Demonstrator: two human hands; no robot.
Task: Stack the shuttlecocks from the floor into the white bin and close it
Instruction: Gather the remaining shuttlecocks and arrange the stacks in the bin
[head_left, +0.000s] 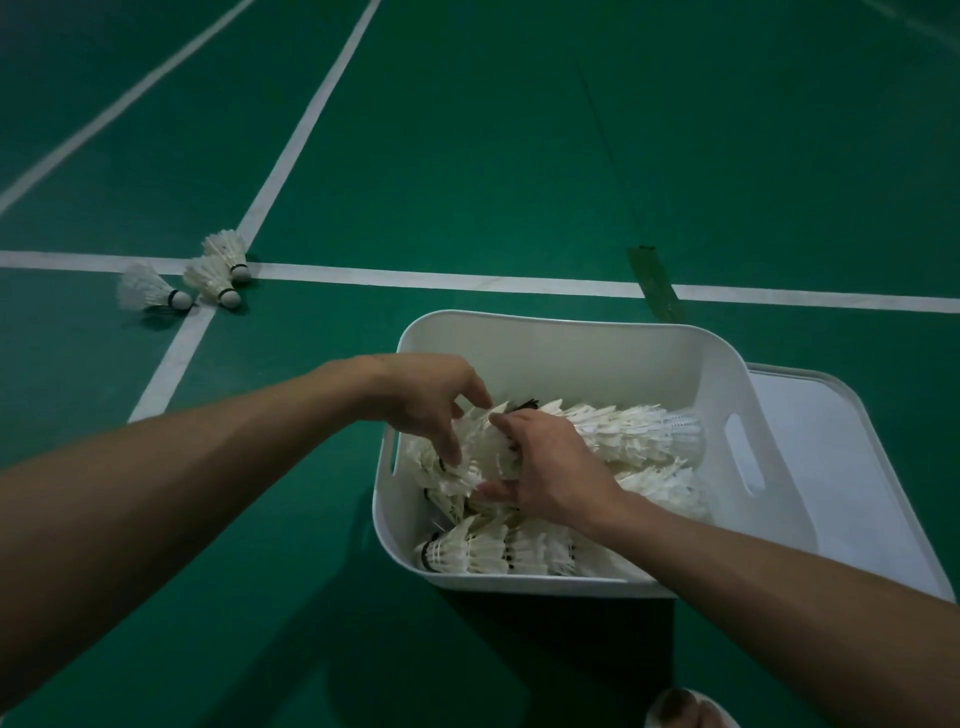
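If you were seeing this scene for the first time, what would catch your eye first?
The left hand and right hand grip a nested shuttlecock stack inside the white bin, centre frame. Three loose shuttlecocks lie on the green floor, upper left, where white lines cross.

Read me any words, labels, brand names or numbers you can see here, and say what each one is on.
No readable text anywhere in this view.
white bin and its lid: plain, no label showing.
stacked shuttlecocks in the bin and loose shuttlecocks outside it: only dark bands by the corks; any print is too small to read.
white court lines and green tape patch: no lettering.
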